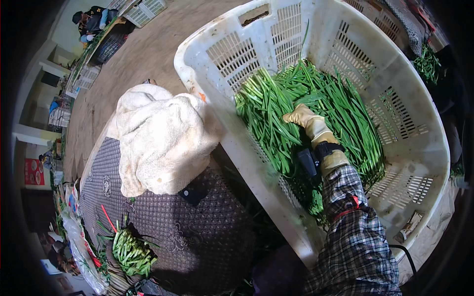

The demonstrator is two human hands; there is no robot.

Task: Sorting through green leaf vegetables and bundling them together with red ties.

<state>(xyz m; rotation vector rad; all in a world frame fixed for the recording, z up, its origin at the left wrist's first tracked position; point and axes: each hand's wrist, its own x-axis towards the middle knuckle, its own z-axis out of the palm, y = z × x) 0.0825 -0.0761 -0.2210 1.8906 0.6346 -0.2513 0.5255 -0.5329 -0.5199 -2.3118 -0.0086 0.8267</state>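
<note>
Black-and-white checked sleeve (353,237) right up close, running from the bottom edge into a big off-white slotted crate (410,69). Red tie (345,212) round the forearm, black strap (328,148) at the wrist, plus a boxy dark gadget (308,162) off the side of it. Past all that, the right grip (312,123) in a pale yellowish glove, down among long green stalks (348,113) in the crate. Stalks pretty much on every side of it: some just beside the fingertips to the left, a thick sweep along the right side of the hand and wrist, more beyond toward the far wall. Fingers pointing left, toward the bunch with the paler ends. Can't tell whether pinching any stalks or only resting on top.

Outside the crate, over to the left, a crumpled white towel (160,133) half in shade on a dark patterned cloth (153,222), with a small black item (193,194) poking out by its lower edge. Near the bottom left, a bundle of cut greens (132,252) with a thin red strip (108,217) sticking up just beside it. Way back top left, another person (91,22) beside more crates.
</note>
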